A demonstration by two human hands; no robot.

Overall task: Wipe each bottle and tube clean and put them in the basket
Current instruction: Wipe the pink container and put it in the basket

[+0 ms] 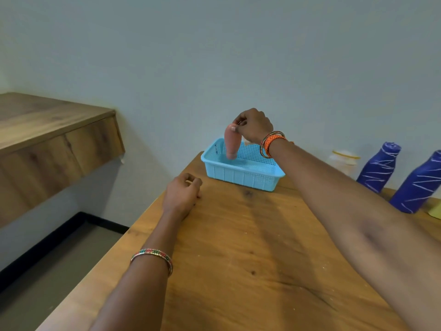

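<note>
My right hand (254, 126) pinches the pink tube (231, 142) by its top, dangling over the blue basket (241, 174), left hand (182, 193) loosely curled on the counter (238, 247) — a weak pinch could drop it outside.

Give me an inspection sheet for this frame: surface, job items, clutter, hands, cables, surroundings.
Surface: wooden table, pale specks on it.
Job items: pink tube hanging cap down into the blue basket; two blue bottles and a blurred whitish jar stand to the right.
Clutter: yellow object cut off at the right edge.
Hands: right hand pinches the tube's top end with its fingers; left hand rests on the table, loosely curled, holding nothing.
Cables: nothing seen.
Surroundings: pale wall; wooden shelf unit to the left; grey floor.
</note>
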